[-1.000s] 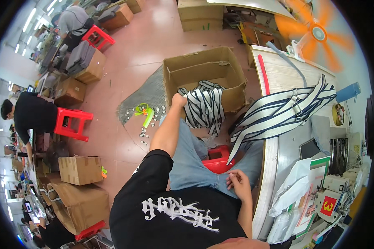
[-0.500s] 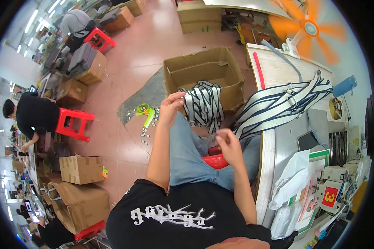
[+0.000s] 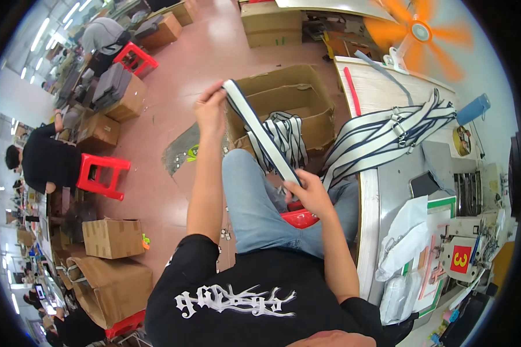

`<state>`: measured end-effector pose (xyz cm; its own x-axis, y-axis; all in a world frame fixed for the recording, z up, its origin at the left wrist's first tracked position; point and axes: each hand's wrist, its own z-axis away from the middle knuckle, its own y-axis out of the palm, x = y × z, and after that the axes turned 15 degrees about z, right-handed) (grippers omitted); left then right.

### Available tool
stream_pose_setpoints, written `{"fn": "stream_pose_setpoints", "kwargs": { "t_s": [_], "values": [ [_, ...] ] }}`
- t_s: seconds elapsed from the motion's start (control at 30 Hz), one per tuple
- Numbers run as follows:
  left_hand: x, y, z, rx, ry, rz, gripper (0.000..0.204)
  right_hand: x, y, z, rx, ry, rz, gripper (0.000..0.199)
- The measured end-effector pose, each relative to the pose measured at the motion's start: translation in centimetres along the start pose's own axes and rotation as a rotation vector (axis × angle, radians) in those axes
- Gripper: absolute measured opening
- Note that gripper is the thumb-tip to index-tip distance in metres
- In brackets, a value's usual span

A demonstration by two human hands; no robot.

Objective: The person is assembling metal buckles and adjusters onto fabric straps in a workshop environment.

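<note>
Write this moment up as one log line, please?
left hand: grips striped strap upper end | right hand: grips its lower end | strap: taut, above open cardboard box

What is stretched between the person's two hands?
In the head view, a white strap with dark edges runs taut from the raised left hand down to the right hand, above the open cardboard box.

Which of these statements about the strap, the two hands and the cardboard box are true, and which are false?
1. Both hands hold the striped strap. True: the left hand grips its upper end, the right hand its lower part.
2. The open cardboard box is empty. False: more striped straps lie inside.
3. The strap is plain red. False: white with dark edges.
4. A bundle of straps lies on the table. True.
</note>
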<state>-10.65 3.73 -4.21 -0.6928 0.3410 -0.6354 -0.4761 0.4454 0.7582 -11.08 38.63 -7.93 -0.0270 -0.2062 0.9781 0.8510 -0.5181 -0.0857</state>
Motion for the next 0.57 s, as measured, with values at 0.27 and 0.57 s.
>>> {"fn": "stream_pose_setpoints", "kwargs": {
  "t_s": [0.27,0.57],
  "values": [
    [7.8,-4.9,-1.9,-0.072,-0.037,-0.152,0.028,2.7,-4.8,13.3,-0.285,0.051,0.003,0.033],
    [11.9,-7.1,9.1,0.528,-0.402,-0.992,0.033,7.1,-7.4,14.2,-0.548,-0.034,0.132,0.044]
  ]
}}
